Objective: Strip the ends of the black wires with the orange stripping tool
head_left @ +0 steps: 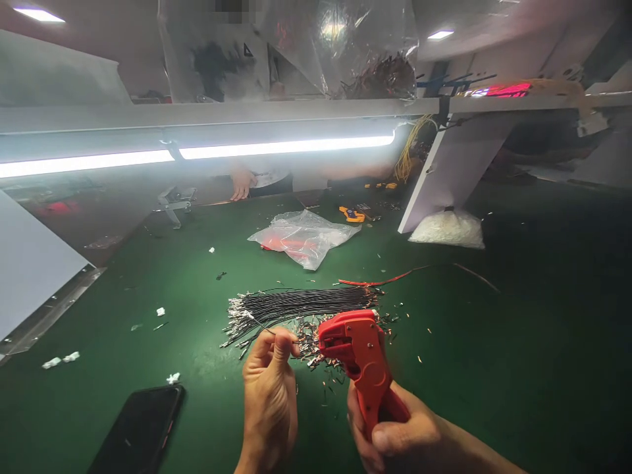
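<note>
My left hand [271, 388] pinches a thin black wire [264, 325] between thumb and fingers. A pale terminal is on the wire's far left end, and its other end points at the jaws of a red wire stripper [363, 349]. Whether that end is inside the jaws I cannot tell. My right hand [395, 428] is wrapped round the stripper's handles. Behind both hands lies a bundle of black wires [306, 303], with silvery terminals at the left and bare copper at the right. Stripped scraps [309, 332] are heaped between the bundle and the stripper.
A black phone [138, 428] lies at the lower left. Farther back are a clear plastic bag [306, 237] over something red, a yellow-and-blue tool [351, 214] and a bag of white pieces [447, 229]. A shelf with a lit tube [296, 146] spans above. Another person's hand [241, 183] rests at the far edge.
</note>
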Motion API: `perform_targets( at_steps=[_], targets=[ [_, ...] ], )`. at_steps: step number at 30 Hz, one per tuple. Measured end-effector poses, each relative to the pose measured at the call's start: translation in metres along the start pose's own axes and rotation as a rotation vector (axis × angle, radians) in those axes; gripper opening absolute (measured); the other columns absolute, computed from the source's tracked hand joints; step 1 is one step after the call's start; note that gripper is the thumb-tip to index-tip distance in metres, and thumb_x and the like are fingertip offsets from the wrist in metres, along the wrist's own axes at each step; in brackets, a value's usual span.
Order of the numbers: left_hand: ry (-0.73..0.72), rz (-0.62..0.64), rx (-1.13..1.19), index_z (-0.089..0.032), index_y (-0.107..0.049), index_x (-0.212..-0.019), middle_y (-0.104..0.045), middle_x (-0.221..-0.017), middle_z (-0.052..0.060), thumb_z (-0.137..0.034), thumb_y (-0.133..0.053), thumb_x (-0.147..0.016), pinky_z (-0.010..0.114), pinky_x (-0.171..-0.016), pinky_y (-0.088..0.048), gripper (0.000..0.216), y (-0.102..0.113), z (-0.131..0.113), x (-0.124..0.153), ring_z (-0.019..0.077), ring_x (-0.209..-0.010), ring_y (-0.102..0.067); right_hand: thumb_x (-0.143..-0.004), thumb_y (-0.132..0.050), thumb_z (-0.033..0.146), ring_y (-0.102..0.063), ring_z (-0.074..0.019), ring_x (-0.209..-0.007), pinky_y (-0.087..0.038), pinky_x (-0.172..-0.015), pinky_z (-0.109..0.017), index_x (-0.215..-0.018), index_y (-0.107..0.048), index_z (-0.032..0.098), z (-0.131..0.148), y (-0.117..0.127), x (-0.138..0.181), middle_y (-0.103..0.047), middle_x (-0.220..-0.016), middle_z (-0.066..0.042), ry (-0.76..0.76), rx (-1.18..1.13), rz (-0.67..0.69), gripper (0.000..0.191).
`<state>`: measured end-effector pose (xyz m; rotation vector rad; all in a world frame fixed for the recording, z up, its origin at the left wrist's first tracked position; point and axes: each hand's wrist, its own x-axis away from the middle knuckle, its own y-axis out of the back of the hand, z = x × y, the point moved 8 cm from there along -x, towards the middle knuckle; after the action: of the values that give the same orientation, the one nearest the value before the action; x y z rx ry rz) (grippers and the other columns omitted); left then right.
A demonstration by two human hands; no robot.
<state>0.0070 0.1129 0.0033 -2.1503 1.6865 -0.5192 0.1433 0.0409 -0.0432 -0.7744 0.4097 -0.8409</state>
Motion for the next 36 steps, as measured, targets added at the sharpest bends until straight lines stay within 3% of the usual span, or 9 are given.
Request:
perform_targets(
  at_steps=[6,10,16,30,36],
  targets=[
    [-0.017,0.005,-0.025,-0.021,-0.063,-0.057,-0.053,-0.059,-0.005,-0.059,-0.085,-0.059,0.017,-0.062,-0.041,0.044,0.0,0.0,-0.001,0.0088,-0.061,-0.045,-0.071,-0.078,0.024,-0.049,-0.0077,-0.047,-0.045,-0.049,-0.019,-0.085,-0.06,0.013,0.004,0.0,0.001,-0.056,-0.057,0.003,0.005,-0.005,-0.022,0.025],
    [-0.044,0.039,-0.102,-0.022,-0.071,-0.064,-0.053,-0.055,-0.004,-0.064,-0.081,-0.061,0.017,-0.06,-0.04,0.044,0.0,-0.002,0.001,0.0081,-0.058,-0.045,-0.074,-0.076,0.029,-0.044,-0.0062,-0.043,-0.044,-0.046,-0.019,-0.08,-0.057,0.014,0.006,-0.001,0.003,-0.054,-0.055,0.004,0.002,0.016,-0.049,0.024],
    [-0.064,0.14,-0.254,-0.023,-0.077,-0.077,-0.058,-0.057,-0.003,-0.047,-0.085,-0.066,0.019,-0.061,-0.042,0.027,-0.009,-0.002,0.008,0.0105,-0.06,-0.053,-0.074,-0.076,0.037,-0.043,-0.007,-0.046,-0.038,-0.047,-0.02,-0.076,-0.057,0.014,0.002,0.005,0.006,-0.049,-0.055,0.004,0.016,0.062,-0.087,0.03],
    [0.048,0.172,-0.088,-0.02,-0.068,-0.059,-0.055,-0.058,-0.004,-0.044,-0.086,-0.066,0.018,-0.057,-0.04,0.031,-0.01,0.01,0.007,0.0077,-0.057,-0.047,-0.069,-0.082,0.039,-0.032,-0.0033,-0.042,-0.026,-0.04,-0.018,-0.07,-0.055,0.016,0.007,0.013,0.01,-0.041,-0.052,0.009,0.023,0.127,-0.222,0.036],
    [0.153,0.158,0.005,-0.019,-0.065,-0.059,-0.055,-0.06,-0.003,-0.04,-0.087,-0.064,0.021,-0.063,-0.042,0.031,-0.011,0.015,0.008,0.0099,-0.061,-0.049,-0.068,-0.078,0.04,-0.048,-0.009,-0.052,-0.033,-0.05,-0.021,-0.082,-0.061,0.011,0.006,-0.008,0.0,-0.055,-0.059,0.001,-0.016,0.096,-0.027,0.037]
  ],
)
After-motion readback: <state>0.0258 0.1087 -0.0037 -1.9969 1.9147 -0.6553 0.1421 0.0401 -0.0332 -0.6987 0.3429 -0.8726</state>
